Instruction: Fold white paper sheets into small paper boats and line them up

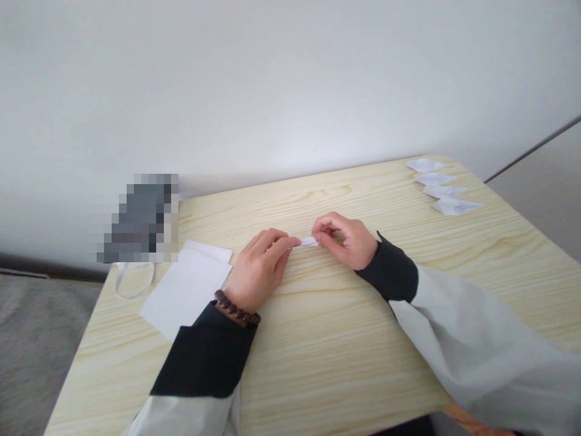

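A small folded piece of white paper lies low over the light wooden table, held between both my hands. My left hand, with a dark bead bracelet at the wrist, pinches its left end with curled fingers. Fingers of my right hand are pinched on its right end. Most of the paper is hidden by my fingers.
A stack of white paper sheets lies left of my left hand. Several folded white paper pieces sit in a row at the far right corner. A blurred grey object and a white loop are at the table's left edge. A white wall stands behind.
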The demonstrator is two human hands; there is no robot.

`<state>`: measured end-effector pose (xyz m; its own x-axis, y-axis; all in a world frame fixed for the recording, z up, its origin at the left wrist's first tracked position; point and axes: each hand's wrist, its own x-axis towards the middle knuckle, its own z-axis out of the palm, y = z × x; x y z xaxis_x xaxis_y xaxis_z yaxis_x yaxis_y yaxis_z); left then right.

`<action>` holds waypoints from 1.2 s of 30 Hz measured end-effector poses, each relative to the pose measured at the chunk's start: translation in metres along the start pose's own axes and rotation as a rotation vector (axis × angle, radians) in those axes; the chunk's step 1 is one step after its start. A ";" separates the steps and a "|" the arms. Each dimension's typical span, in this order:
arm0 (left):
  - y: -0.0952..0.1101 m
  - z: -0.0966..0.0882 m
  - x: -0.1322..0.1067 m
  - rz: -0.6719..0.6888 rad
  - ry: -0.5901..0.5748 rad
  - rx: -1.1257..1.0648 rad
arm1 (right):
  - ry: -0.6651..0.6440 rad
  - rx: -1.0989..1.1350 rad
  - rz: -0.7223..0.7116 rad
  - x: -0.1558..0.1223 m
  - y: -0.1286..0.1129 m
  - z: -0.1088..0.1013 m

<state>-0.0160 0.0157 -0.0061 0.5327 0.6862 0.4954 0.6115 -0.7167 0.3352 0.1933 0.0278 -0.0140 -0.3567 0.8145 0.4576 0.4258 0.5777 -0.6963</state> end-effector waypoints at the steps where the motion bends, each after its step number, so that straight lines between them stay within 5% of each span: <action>1: 0.000 0.000 0.000 -0.001 -0.003 -0.001 | 0.007 -0.001 -0.004 0.000 0.000 0.000; 16: 0.012 -0.002 0.003 -0.350 0.119 -0.327 | 0.129 -0.011 -0.170 0.000 -0.002 0.000; 36: 0.019 -0.005 0.007 -0.276 0.028 -0.333 | 0.120 -0.086 -0.181 0.000 0.001 0.000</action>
<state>-0.0036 0.0064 0.0079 0.3570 0.8572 0.3711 0.5040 -0.5113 0.6962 0.1935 0.0288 -0.0150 -0.3346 0.6949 0.6365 0.4355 0.7130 -0.5495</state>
